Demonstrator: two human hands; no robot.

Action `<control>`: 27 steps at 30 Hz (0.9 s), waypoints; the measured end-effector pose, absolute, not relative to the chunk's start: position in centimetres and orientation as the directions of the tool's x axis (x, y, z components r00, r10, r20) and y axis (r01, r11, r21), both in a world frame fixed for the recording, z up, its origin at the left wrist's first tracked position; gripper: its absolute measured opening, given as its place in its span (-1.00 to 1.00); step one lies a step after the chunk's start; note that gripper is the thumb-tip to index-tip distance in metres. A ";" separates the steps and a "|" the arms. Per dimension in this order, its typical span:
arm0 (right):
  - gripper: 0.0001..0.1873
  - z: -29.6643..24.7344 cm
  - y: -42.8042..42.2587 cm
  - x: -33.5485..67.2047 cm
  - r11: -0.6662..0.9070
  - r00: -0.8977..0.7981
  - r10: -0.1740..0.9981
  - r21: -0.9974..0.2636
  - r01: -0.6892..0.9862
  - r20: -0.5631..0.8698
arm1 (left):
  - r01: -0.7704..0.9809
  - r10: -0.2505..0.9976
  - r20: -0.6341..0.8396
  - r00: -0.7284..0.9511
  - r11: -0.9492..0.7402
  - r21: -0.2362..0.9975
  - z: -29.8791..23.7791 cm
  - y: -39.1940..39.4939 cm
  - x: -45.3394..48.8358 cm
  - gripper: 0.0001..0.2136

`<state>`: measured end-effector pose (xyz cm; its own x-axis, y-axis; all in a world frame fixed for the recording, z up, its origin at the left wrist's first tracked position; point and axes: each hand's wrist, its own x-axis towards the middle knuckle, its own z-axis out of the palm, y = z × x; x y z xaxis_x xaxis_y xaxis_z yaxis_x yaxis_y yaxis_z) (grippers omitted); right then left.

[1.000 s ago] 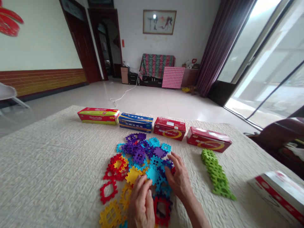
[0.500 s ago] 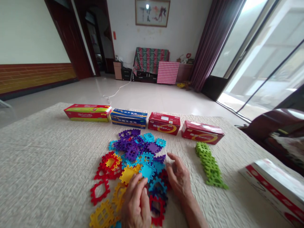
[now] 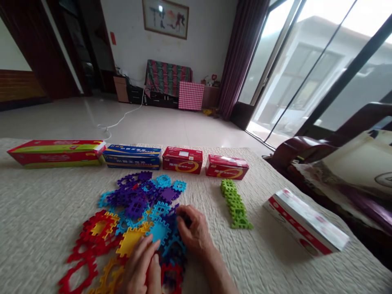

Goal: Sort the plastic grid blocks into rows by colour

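A pile of plastic interlocking building pieces lies in front of me: purple ones [image 3: 136,207], light blue ones [image 3: 159,232], yellow ones [image 3: 130,241] and red ones [image 3: 80,274]. Low over the near part of the pile, my left hand [image 3: 141,267] lies with its fingers stretched out beside the yellow and light blue squares. My right hand [image 3: 196,232] is at the pile's right edge, its fingers curled and their tips against the purple and dark blue pieces. What sits between its thumb and fingers is hidden. Green pieces [image 3: 235,204] form a separate row to the right.
Along the back stand a long red and yellow-green box [image 3: 58,154], a blue box [image 3: 133,157] and two red boxes [image 3: 183,160] [image 3: 227,167]. A white and red box [image 3: 306,222] lies at the right, near a dark wooden armchair [image 3: 284,157]. A quilted cover [image 3: 36,204] lies underneath.
The view has turned right, so everything sits further left. My right hand's fingers have curled in from a spread pose. My left hand stays over the same pieces.
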<state>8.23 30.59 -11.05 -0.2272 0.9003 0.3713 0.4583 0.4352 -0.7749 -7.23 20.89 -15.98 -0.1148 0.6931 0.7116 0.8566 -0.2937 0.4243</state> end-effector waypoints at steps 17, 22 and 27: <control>-0.79 -10.6 30.8 8.3 0.395 -0.298 0.909 -0.834 0.385 0.293 | 0.845 0.665 0.701 -0.258 -0.196 0.498 -15.1 20.5 -7.5 -0.74; -0.76 -11.0 31.2 8.8 0.336 -0.114 0.942 -0.894 0.297 0.316 | 0.829 0.715 0.622 -0.320 -0.106 0.549 -13.7 20.2 -7.7 -0.76; -0.83 -11.2 30.9 8.5 0.378 -0.141 0.926 -0.860 0.344 0.351 | 0.815 0.734 0.593 -0.330 -0.095 0.572 -12.0 20.1 -6.4 -0.78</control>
